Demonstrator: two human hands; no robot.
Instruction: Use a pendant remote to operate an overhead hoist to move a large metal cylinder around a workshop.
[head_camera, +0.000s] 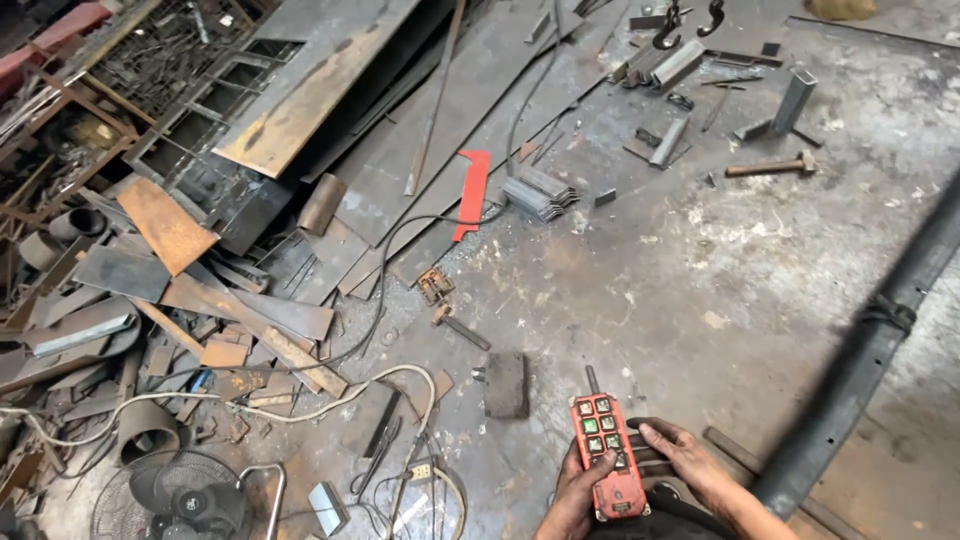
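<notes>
fan lay far left of the red remote | left hand gripped remote from below, thumb on buttons | right hand cupped its right edge, fingers together | hammer lay well above-right

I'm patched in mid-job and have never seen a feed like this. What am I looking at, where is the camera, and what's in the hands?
The one picture comes from a camera on a person's head, looking down at a metal workshop floor. Both bare hands hold a red handheld remote with rows of buttons: the left hand grips it from below, the right hand rests its fingers at the buttons. On the floor lie rusty steel plates, a red flat piece, a hammer, cables and a fan. Two hooks hang at the top edge.
</notes>
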